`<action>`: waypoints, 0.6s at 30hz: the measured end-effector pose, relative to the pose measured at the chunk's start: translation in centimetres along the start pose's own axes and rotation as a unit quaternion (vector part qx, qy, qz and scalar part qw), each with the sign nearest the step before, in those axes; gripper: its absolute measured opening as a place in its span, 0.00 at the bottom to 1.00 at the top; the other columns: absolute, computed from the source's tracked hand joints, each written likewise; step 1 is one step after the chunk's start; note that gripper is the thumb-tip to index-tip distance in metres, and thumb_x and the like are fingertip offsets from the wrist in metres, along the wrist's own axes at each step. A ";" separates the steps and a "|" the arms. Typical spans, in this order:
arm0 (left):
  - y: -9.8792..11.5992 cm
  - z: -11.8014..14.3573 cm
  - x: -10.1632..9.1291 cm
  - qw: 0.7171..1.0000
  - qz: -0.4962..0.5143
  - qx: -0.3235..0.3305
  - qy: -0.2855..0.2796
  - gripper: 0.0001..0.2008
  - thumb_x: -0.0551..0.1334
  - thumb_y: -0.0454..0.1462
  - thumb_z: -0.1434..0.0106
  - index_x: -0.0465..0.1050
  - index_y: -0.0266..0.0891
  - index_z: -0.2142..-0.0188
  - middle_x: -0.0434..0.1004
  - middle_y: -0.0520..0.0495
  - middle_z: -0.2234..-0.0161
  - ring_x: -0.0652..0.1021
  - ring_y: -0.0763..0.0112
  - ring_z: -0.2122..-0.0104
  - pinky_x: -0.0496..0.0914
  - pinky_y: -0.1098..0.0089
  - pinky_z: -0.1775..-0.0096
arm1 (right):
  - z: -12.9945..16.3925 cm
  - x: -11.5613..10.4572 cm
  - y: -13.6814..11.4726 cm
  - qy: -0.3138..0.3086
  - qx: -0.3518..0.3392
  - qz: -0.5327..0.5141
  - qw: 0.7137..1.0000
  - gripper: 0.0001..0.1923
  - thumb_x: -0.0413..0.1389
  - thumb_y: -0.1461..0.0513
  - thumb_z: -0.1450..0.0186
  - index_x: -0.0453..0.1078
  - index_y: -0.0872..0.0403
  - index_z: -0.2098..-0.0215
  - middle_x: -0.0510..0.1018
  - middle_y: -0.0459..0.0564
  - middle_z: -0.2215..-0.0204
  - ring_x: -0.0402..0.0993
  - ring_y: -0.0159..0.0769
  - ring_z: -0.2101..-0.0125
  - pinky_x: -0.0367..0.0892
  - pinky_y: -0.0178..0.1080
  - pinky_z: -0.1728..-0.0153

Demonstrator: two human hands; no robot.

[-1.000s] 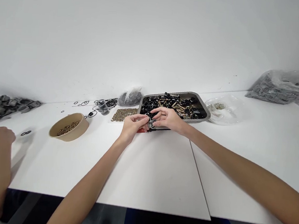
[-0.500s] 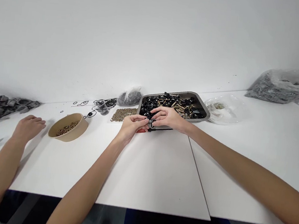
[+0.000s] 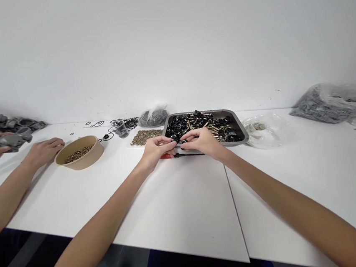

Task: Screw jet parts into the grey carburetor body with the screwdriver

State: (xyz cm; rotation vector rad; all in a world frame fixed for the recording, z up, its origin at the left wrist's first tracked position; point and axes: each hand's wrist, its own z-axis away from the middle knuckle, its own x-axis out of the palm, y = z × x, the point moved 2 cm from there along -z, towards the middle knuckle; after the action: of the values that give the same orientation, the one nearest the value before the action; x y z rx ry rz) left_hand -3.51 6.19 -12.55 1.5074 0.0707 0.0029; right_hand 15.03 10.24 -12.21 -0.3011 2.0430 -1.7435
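Note:
In front of the metal tray [image 3: 243, 131], my two hands almost meet above the table. My left hand [image 3: 156, 151] is closed, thumb against fingers, on something small and dark that the fingertips mostly hide. My right hand [image 3: 205, 142] pinches a small black round part [image 3: 184, 142] with a pale, shiny rim. Heaped in the tray behind the hands are black plastic pieces [image 3: 175, 127] with brass-coloured pins [image 3: 217, 133]. Below the fingertips lie a thin black tool [image 3: 191, 155] and a red item [image 3: 167, 156], partly covered by my left hand.
Left of the tray are small brass parts [image 3: 146, 137], a bag of dark pieces [image 3: 154, 117] and black rings [image 3: 131, 123]. A paper bowl [image 3: 95, 155] stands near a co-worker's hand [image 3: 44, 152]; another hand holds a grey fitting [image 3: 12, 140]. Plastic bags [image 3: 270, 136] [image 3: 320, 107] lie right.
My right fingertips have closed in around the small black part; my left hand has barely moved. A co-worker's hand has moved toward the bowl, and another has appeared with a grey fitting.

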 end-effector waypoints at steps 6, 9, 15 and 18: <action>-0.2 -0.1 0.0 1.000 -0.006 0.010 -0.005 0.23 0.76 0.47 0.56 0.74 0.36 0.68 0.78 0.45 0.79 0.76 0.69 0.81 0.73 0.69 0.73 | 0.0 0.3 0.0 0.000 -0.003 -0.003 1.000 0.14 0.68 0.65 0.49 0.79 0.59 0.63 0.79 0.47 0.76 0.76 0.32 0.75 0.70 0.32 0.72; -0.2 -0.1 0.1 1.000 -0.005 0.009 -0.001 0.23 0.76 0.47 0.57 0.74 0.35 0.68 0.78 0.45 0.79 0.76 0.70 0.81 0.73 0.69 0.73 | -0.1 0.3 0.2 0.006 0.003 0.003 1.000 0.16 0.68 0.65 0.50 0.79 0.59 0.61 0.80 0.47 0.76 0.76 0.32 0.75 0.70 0.32 0.73; -0.2 -0.1 0.1 1.000 0.014 0.016 -0.004 0.23 0.76 0.46 0.56 0.74 0.35 0.67 0.78 0.46 0.78 0.77 0.69 0.80 0.74 0.68 0.72 | -0.3 0.4 0.7 0.007 -0.016 0.032 0.999 0.15 0.69 0.62 0.51 0.79 0.58 0.65 0.82 0.50 0.71 0.77 0.35 0.70 0.72 0.33 0.69; -0.4 -0.1 0.1 0.999 0.041 0.022 -0.005 0.23 0.77 0.45 0.57 0.74 0.35 0.67 0.79 0.46 0.77 0.79 0.67 0.78 0.75 0.67 0.71 | -0.3 0.6 0.8 0.013 -0.014 0.018 1.000 0.13 0.69 0.62 0.51 0.77 0.58 0.67 0.81 0.50 0.72 0.78 0.35 0.70 0.73 0.33 0.70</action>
State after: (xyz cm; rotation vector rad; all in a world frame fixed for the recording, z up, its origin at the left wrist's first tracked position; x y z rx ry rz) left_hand -3.40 6.30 -12.95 1.5535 -0.0003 0.0600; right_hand 14.45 10.41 -13.10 -0.2500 2.0790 -1.7079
